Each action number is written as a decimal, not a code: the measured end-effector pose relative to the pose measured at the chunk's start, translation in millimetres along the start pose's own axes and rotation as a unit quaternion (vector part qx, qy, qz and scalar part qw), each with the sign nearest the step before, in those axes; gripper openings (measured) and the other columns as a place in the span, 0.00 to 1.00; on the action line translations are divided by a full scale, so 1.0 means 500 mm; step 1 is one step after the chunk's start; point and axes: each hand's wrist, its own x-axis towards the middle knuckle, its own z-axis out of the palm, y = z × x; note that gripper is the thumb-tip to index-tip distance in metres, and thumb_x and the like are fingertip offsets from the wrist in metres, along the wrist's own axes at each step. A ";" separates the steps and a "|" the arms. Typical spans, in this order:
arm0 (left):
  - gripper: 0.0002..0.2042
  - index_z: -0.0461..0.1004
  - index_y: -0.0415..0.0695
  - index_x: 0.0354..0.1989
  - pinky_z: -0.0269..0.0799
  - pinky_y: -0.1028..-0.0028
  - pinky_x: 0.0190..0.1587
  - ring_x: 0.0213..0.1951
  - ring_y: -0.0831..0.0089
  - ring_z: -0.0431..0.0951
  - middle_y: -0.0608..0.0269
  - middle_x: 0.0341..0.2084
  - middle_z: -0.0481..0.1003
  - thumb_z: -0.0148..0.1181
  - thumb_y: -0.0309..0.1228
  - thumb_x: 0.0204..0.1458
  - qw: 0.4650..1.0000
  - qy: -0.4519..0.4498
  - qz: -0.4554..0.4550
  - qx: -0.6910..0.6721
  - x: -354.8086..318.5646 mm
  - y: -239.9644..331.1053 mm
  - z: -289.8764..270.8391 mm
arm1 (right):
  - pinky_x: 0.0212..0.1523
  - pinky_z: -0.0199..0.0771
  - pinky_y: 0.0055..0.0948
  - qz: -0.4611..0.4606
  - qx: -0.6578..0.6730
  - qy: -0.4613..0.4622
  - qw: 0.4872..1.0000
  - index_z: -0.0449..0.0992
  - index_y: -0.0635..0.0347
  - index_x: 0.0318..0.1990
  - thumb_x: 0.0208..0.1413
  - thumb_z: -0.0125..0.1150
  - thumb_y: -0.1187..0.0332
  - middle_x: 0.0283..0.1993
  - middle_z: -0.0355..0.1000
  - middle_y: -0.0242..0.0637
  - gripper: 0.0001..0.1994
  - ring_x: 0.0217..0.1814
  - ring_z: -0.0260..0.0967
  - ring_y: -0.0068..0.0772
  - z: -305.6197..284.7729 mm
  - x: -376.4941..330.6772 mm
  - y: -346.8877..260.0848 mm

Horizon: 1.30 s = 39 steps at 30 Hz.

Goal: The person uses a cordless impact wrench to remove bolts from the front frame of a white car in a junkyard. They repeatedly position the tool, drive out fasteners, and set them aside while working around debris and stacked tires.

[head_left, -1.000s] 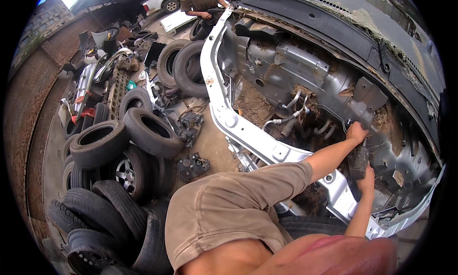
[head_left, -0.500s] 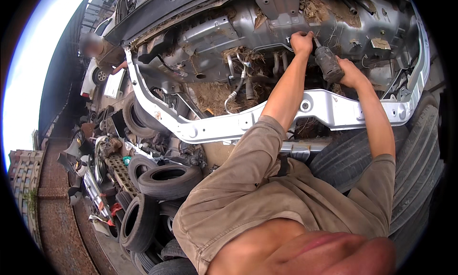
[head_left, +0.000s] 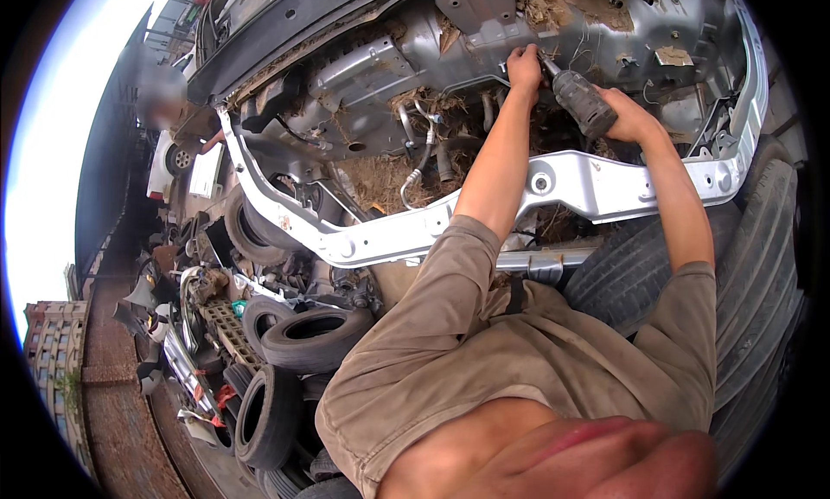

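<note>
The right hand (head_left: 629,117) is wrapped around a dark power tool (head_left: 581,101), whose tip points left and far toward the grey firewall (head_left: 484,45) of a stripped engine bay. The left hand (head_left: 524,67) is curled at that tip, touching the metal. Nearer, a silver crossmember (head_left: 596,183) spans beneath both forearms, and tyres (head_left: 316,336) lie at the left.

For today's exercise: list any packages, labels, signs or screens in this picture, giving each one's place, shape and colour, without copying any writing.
Label: a small, torn, tan rectangular sticker on the grey metal firewall, right of the dark power tool in the right hand.
No packages, signs or screens show.
</note>
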 end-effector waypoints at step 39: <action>0.10 0.68 0.44 0.27 0.50 0.77 0.19 0.14 0.80 0.52 0.71 0.14 0.56 0.51 0.37 0.55 0.927 -0.301 -0.082 -0.207 -0.024 0.070 -0.140 | 0.30 0.71 0.26 0.040 0.188 0.131 0.973 0.73 0.66 0.39 0.49 0.66 0.71 0.32 0.72 0.33 0.12 0.29 0.69 0.25 0.027 -0.005 0.020</action>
